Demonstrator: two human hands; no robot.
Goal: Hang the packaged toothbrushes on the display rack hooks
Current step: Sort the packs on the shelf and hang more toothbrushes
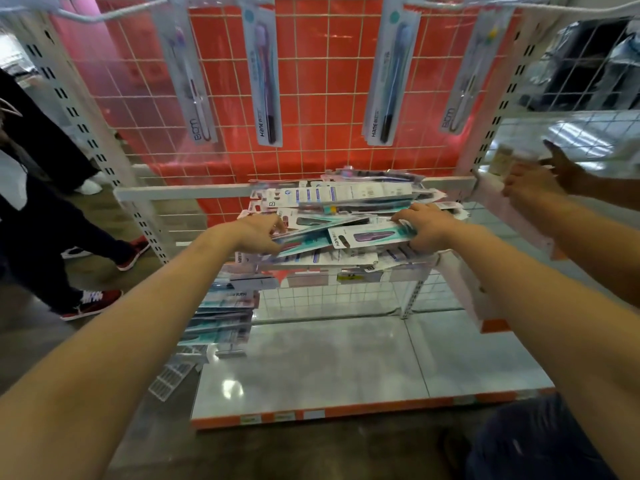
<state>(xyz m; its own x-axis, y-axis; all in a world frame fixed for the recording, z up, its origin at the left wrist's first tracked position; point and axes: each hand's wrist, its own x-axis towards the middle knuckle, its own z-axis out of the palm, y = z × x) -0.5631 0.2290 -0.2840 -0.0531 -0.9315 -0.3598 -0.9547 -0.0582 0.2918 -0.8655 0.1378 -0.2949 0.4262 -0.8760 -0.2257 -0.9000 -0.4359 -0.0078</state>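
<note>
A pile of packaged toothbrushes (pixel 346 199) lies on a wire shelf (pixel 180 194) of the display rack. My left hand (pixel 258 233) grips the left end of a teal pack (pixel 304 239) on the pile. My right hand (pixel 427 226) holds the right end of a teal pack with a purple toothbrush (pixel 367 235). Several packs hang from white hooks (pixel 107 13) at the top: a clear one (pixel 192 84), a purple one (pixel 263 74), a blue one (pixel 389 77) and a yellow-headed one (pixel 472 74).
A red wire grid panel (pixel 325 109) backs the rack. More packs (pixel 221 313) hang below the shelf at left over a glossy base shelf (pixel 346 362). Another person's hands (pixel 540 178) reach in at right. Someone's legs in red shoes (pixel 93 303) stand at left.
</note>
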